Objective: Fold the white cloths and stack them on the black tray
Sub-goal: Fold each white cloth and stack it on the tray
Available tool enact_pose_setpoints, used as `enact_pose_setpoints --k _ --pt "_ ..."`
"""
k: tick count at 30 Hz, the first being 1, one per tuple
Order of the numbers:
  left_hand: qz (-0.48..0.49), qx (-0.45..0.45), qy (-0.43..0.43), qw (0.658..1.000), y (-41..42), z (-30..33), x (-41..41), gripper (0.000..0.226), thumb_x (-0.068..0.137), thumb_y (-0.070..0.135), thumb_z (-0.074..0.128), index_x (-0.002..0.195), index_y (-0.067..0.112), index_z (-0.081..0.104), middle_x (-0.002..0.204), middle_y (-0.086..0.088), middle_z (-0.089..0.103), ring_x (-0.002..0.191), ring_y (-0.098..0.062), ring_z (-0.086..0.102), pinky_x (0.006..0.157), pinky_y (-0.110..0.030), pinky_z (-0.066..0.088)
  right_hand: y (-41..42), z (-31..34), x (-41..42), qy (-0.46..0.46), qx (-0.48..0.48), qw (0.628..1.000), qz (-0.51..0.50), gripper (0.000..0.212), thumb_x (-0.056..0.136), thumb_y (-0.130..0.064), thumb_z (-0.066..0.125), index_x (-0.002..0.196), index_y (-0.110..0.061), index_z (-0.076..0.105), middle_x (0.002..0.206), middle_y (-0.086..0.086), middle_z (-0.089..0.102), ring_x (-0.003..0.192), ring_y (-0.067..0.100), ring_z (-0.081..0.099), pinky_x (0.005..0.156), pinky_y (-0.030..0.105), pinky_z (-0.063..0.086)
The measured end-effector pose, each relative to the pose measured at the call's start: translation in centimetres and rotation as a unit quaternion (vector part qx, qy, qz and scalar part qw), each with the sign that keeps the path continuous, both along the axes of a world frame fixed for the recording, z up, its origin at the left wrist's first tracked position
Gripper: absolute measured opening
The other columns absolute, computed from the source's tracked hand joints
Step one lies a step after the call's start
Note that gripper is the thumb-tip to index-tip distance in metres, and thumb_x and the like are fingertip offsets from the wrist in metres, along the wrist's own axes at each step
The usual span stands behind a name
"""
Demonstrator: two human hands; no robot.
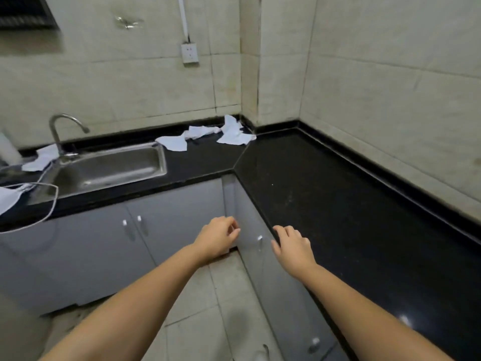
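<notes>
Bare, both hands hover low in the frame: the left hand (217,237) with loosely curled grip holding nothing, the right hand (292,246) with relaxed fingers at the edge of the glossy black stone table (325,194). Crumpled white cloths (205,138) lie at upper centre near the corner, right of the steel sink (109,168).

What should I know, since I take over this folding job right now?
Left hand: loosely curled, empty, in front of the cabinet.
Right hand: relaxed, empty, at the counter edge.
White cloths: three crumpled in the back corner, more left of the sink.
Black tray: not in view.
Done: nothing folded. Left: fold and stack all.
</notes>
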State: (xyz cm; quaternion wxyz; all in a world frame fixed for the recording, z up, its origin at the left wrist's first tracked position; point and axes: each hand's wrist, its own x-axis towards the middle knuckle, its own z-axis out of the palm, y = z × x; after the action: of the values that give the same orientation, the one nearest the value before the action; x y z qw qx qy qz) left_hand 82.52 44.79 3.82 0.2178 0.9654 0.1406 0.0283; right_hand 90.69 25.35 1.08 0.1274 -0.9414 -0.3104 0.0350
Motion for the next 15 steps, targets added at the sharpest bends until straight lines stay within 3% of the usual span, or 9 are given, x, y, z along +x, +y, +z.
enact_pose_setpoints --k 9,15 --pt "0.044 0.003 0.000 0.999 9.5 1.3 15.0 0.020 0.095 0.031 0.048 0.098 0.015 0.058 0.101 -0.006 0.060 0.096 -0.024 0.055 0.085 -0.038 0.047 10.9 1.5 17.0 -0.003 -0.015 0.999 0.031 0.043 0.099 -0.037 0.038 0.139 -0.023 0.036 0.133 0.003 0.047 0.122 0.022 0.046 0.099 0.039 0.038" --pt "0.050 -0.012 0.050 0.997 15.0 -0.7 22.3 0.021 0.094 0.031 0.048 0.103 0.015 0.059 0.104 -0.005 0.061 0.099 -0.023 0.056 0.087 -0.038 0.047 16.3 0.4 24.3 0.012 -0.021 0.999 0.041 0.043 0.099 -0.038 0.036 0.139 -0.022 0.037 0.134 0.002 0.046 0.123 0.021 0.045 0.099 0.038 0.037"
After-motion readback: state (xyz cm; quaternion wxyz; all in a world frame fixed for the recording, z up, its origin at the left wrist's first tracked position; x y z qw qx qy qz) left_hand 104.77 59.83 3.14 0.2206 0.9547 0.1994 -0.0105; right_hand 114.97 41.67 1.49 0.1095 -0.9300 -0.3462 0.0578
